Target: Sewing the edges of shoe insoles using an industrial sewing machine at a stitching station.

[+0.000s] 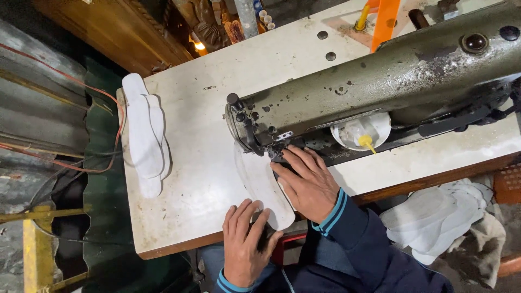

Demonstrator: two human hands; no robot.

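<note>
Hands work a white sole-shaped piece [263,187] lying flat on the worktop [195,108], its far end under the needle area of the olive-green sewing machine [380,81]. Left hand [245,244] sits at the near edge w/ fingers spread flat, pressing the piece's near end; grip open, nothing pinched. Right hand [308,182] lies palm-down on the piece's right side, fingertips just beside the presser foot, also flat & open. Stack of similar white pieces [145,133] rests at the worktop's left edge, well apart. More white pieces [434,217] lie below the worktop, right.
</note>
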